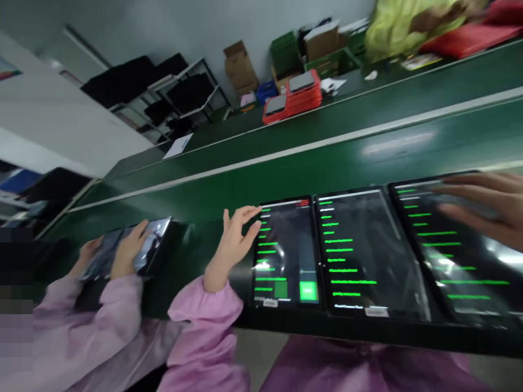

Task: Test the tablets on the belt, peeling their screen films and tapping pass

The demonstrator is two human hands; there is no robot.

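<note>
Three tablets lie side by side in front of me, their dark screens showing lines of green text. At the top left corner of the left tablet [286,234] is my left hand [232,242], fingers apart and holding nothing; whether the fingertips touch the edge I cannot tell. The left tablet also shows a bright green box and small red text. Between the others lies the middle tablet [363,250], with no hand on it. Over the upper part of the right tablet [457,250] is my right hand [494,204], slightly blurred, fingers stretched out, covering some of the screen.
To my left, a co-worker's hands [129,250] rest on shiny dark tablets [153,245]. Across the green bench [229,188] are a stack of red trays [304,95], a white sheet [178,146], cardboard boxes [240,68], green crates [286,54] and a red bag [469,41].
</note>
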